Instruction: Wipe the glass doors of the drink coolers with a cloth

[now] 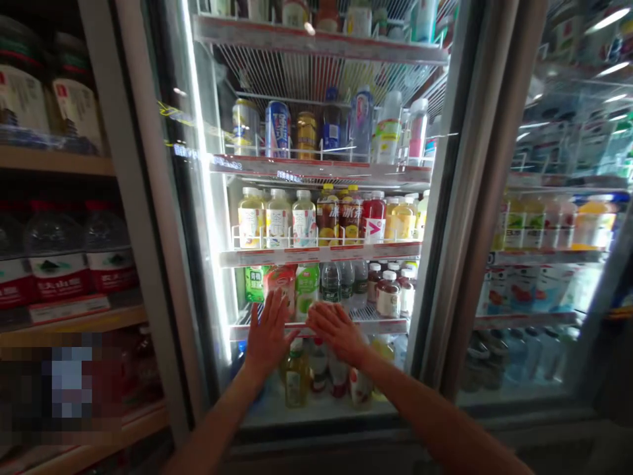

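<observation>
Both of my hands are raised before the glass door (291, 175) of a lit drinks cooler. My left hand (267, 333) has its fingers stretched upward and its thumb apart, with nothing in it. Beside it, my right hand (339, 333) lies palm toward the door, fingers extended to the left. I cannot tell whether either palm touches the glass. Behind the hands stand a red-labelled bottle (281, 280), a green-labelled bottle (307, 282) and clear bottles (330, 280). Lower down is a yellowish bottle (295, 376), partly covered by my hands.
A metal door frame (487, 185) runs along the right, with another drinks cooler (539, 257) beyond it. On the left, a wooden shelf (74, 323) carries red-labelled water bottles (54, 260). Inside the cooler, wire shelves (316, 254) hold several rows of bottles and cans.
</observation>
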The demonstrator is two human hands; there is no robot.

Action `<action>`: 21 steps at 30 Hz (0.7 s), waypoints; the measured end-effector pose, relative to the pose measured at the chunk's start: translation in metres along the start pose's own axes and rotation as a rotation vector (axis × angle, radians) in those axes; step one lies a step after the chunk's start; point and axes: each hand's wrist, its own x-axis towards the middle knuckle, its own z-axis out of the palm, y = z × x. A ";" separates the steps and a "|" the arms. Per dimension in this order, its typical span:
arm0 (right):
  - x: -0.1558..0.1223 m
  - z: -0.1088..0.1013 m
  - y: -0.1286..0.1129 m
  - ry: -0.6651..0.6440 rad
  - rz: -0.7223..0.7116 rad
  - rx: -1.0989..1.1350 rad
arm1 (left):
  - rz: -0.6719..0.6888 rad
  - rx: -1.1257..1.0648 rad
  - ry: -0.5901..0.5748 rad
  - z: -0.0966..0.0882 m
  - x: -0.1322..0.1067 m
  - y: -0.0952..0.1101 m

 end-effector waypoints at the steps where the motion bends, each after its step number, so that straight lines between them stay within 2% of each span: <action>1: 0.005 0.001 -0.001 -0.009 -0.018 0.001 | 0.006 0.011 0.014 -0.002 -0.001 -0.004; 6: 0.038 0.005 0.001 0.090 0.219 -0.064 | 0.019 0.060 0.033 -0.007 -0.006 -0.018; 8: 0.038 0.010 -0.009 0.089 0.147 -0.043 | 0.028 0.073 0.034 -0.010 -0.010 -0.024; 12: 0.037 0.017 -0.024 0.027 -0.134 0.014 | 0.008 0.106 0.024 -0.016 -0.021 -0.042; 14: 0.053 0.015 -0.022 0.036 -0.093 0.014 | -0.025 0.123 0.007 -0.019 -0.025 -0.051; 17: 0.082 0.013 -0.020 0.076 0.111 -0.006 | -0.046 0.142 -0.035 -0.021 -0.032 -0.061; 18: 0.087 0.014 -0.023 0.082 0.135 -0.008 | -0.050 0.143 -0.050 -0.021 -0.034 -0.064; 19: 0.090 0.016 -0.027 0.077 0.115 -0.003 | -0.054 0.142 -0.067 -0.021 -0.037 -0.066; 21: 0.089 0.022 -0.038 0.058 -0.018 0.020 | -0.065 0.137 -0.087 -0.021 -0.041 -0.072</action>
